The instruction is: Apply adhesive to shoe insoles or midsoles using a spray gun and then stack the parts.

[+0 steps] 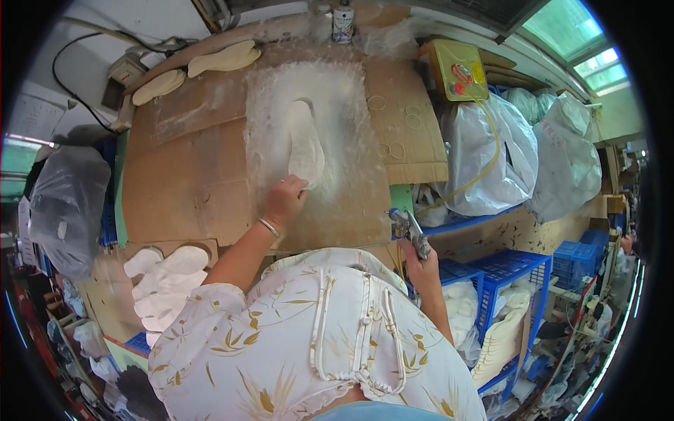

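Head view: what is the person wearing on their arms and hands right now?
Both hands are bare, no gloves. The left hand has a thin silver bangle at the wrist. The right hand shows no jewellery. Short cream sleeves with a tan leaf print end above the elbows.

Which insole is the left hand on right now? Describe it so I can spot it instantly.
Find the big cardboard-covered bench and its white, powdery sprayed patch in the middle. The insole lies alone on that patch, with the left hand touching its near end. The other insoles lie along the bench's far edge, off the patch.
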Available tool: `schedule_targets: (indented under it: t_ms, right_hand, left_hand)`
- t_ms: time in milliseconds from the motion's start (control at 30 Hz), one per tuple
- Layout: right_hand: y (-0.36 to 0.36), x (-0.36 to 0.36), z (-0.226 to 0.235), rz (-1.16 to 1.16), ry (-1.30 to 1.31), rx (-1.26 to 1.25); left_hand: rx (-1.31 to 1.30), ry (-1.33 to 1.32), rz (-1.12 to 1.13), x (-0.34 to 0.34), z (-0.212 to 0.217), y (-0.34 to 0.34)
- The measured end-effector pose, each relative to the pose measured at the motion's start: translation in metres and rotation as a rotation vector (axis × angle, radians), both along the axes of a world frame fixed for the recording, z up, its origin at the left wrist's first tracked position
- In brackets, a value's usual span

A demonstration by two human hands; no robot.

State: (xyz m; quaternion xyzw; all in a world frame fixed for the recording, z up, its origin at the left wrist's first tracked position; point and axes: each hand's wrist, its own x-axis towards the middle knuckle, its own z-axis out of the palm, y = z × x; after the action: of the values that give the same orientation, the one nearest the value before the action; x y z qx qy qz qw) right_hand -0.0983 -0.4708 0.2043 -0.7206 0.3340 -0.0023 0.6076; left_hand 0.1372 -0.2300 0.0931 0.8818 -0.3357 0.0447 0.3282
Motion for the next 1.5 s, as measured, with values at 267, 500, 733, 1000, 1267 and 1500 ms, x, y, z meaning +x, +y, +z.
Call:
schedule_targets:
  t_ms: [267,500,733,1000,1267,1500]
  right_hand:
    - [-0.011,0.026,0.025,0.009,-0.103,-0.056]
    - [0.024,0.080,0.046,0.065,-0.267,-0.056]
    - [0.051,0.118,0.055,0.366,-0.259,-0.273]
    - [0.050,0.136,0.045,0.326,-0.289,-0.348]
    - [0.053,0.150,0.042,0.329,-0.319,-0.420]
    - [0.053,0.155,0.041,0.302,-0.284,-0.413]
  left_hand:
    - [0.146,-0.146,-0.040,-0.055,-0.036,0.001]
    - [-0.202,0.497,0.450,-0.071,-0.052,0.001]
    - [-0.628,1.322,0.665,-0.057,-0.053,-0.005]
    - [-0.663,1.409,0.631,-0.056,-0.058,0.001]
    - [-0.637,1.398,0.600,-0.056,-0.060,0.002]
    - [-0.639,1.417,0.592,-0.056,-0.059,0.002]
